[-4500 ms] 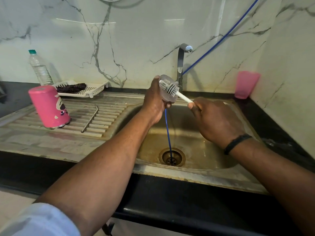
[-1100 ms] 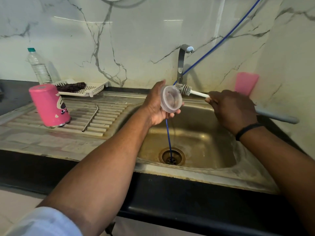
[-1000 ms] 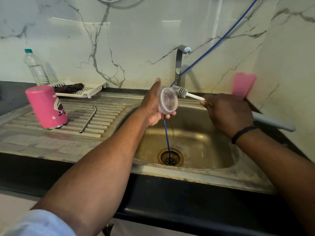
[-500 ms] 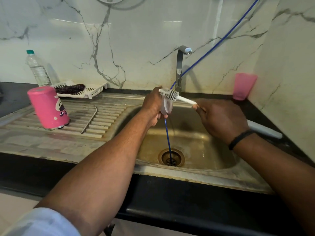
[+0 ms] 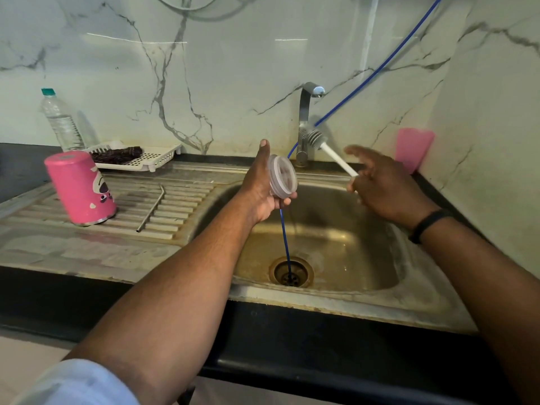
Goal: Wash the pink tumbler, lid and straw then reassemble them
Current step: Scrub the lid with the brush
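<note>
Marble-veined wall panels back a steel sink (image 5: 344,290) set in a black counter, and both forearms reach out over the basin from the near edge. The left hand (image 5: 260,185) is raised with its palm turned toward the right, thumb pointing up, and its lower fingers curled under the clear round lid (image 5: 283,176), which it holds on edge with the ribbed inner face toward the other hand. The right hand (image 5: 382,185) sits level with it, just beyond the lid, back of the hand up; its index finger is stretched out toward the tap (image 5: 305,124) while the remaining fingers curl around the white handle of the bottle brush (image 5: 327,149). The brush points up and away from that hand, its bristle head beside the tap stem and apart from the lid. Below the left hand a blue hose (image 5: 285,238) drops into the drain. Well off to the left of the left hand, on the ribbed draining board, the pink tumbler (image 5: 80,188) stands mouth down, and the metal straw (image 5: 150,209) lies flat between it and that hand. Past the right hand, a pink cup (image 5: 413,149) stands in the corner against the wall.
</note>
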